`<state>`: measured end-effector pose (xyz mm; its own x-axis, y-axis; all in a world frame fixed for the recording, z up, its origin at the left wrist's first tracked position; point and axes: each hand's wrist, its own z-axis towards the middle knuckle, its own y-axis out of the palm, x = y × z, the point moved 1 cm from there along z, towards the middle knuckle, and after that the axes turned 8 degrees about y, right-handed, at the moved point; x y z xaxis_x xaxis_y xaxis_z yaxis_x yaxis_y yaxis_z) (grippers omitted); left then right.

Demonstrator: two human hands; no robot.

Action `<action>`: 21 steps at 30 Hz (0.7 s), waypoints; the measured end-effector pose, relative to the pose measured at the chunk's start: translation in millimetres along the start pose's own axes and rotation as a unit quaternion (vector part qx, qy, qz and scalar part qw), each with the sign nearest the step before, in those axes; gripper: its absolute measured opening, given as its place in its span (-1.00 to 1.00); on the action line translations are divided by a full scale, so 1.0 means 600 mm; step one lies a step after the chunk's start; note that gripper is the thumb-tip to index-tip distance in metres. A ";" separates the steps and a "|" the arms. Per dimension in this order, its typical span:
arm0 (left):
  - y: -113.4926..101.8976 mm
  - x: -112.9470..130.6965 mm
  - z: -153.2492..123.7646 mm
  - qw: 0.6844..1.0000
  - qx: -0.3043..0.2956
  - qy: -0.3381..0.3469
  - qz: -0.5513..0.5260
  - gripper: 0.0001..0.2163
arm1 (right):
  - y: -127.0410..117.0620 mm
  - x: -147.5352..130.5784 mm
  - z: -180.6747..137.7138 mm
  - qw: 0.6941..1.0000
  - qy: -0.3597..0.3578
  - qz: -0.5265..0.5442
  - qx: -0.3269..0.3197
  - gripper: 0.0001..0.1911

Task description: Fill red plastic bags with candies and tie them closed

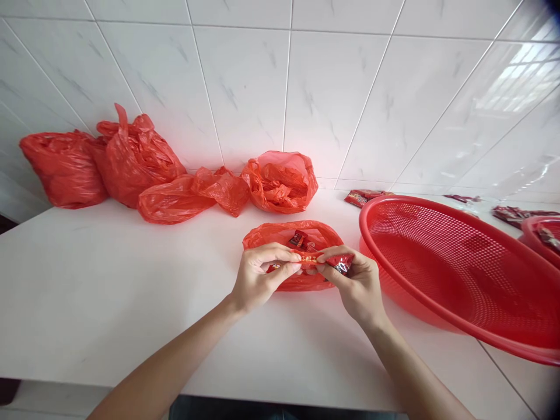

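Observation:
My left hand (259, 279) and my right hand (357, 284) meet above an open red plastic bag (258, 236). Thumb and forefinger of each hand pinch one end of a narrow red printed wrapper (308, 259) with yellow marks, held level between them. A shiny red packet (342, 263) sticks out from the fingers of my right hand; whether it is joined to the wrapper I cannot tell. Inside the bag lie small dark and red packets (298, 238), partly hidden by my fingers.
A large red plastic colander (405, 219) stands at the right, with red packets (361, 198) behind it. Along the tiled wall sit filled red bags (140, 154), a limp red bag (175, 201) and an open red bag (282, 186). Another red basket (540, 224) shows at the far right.

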<state>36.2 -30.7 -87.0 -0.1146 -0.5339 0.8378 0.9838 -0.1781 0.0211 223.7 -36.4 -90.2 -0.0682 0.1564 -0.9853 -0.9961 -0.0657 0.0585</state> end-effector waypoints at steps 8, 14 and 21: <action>0.008 -0.005 -0.008 0.999 0.009 0.046 -0.008 -0.93 | 0.003 -0.001 -0.005 0.999 0.009 0.034 0.007 -0.92; -0.004 -0.006 -0.001 1.000 -0.017 -0.009 0.005 -0.93 | 0.008 -0.003 -0.006 0.999 -0.033 -0.033 0.015 -0.96; -0.001 -0.001 0.005 0.996 0.001 -0.086 -0.012 -0.85 | 0.004 0.001 -0.007 0.989 -0.105 -0.103 0.009 -0.85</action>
<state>35.8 -27.7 -86.1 -0.1136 -0.3796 0.9182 0.9811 -0.1884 0.0435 221.7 -40.4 -91.2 0.1279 0.3668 -0.9215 -0.9908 0.0057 -0.1353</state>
